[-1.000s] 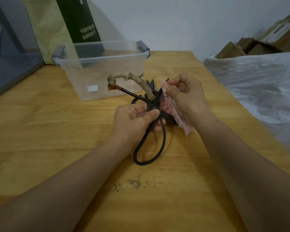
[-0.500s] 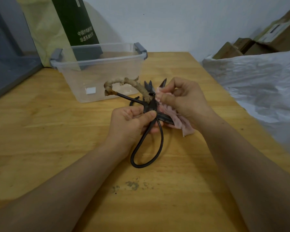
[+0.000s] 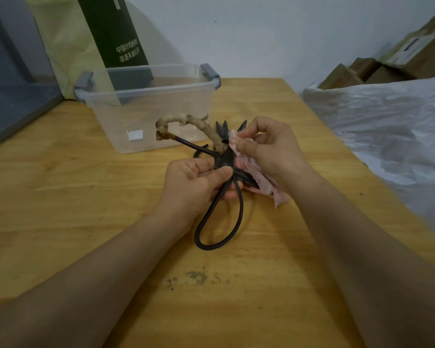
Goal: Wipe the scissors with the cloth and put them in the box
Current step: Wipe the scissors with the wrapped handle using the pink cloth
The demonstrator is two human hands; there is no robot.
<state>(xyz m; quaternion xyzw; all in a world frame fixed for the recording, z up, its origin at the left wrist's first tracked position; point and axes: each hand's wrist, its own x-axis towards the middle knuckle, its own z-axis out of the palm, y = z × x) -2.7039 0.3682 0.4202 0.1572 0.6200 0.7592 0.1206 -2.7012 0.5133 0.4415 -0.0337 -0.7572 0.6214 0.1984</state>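
Observation:
Black iron scissors (image 3: 217, 222) with large loop handles are held above the wooden table (image 3: 60, 209); one handle is wrapped in frayed tan cord. My left hand (image 3: 194, 187) grips the scissors near the pivot. My right hand (image 3: 269, 151) pinches a pink cloth (image 3: 266, 189) against the blades, whose dark tips stick out above my fingers. The clear plastic box (image 3: 146, 104) with grey latches stands open just behind the scissors.
A dark green carton (image 3: 113, 33) and a pale bag lean against the wall behind the box. A white plastic sheet (image 3: 387, 126) covers things to the right, with cardboard boxes (image 3: 387, 66) beyond. A grey ledge (image 3: 13, 104) lies at the left.
My right hand has slid the cloth up along the blades toward the tips. My left hand keeps its grip near the pivot. The view has shifted slightly.

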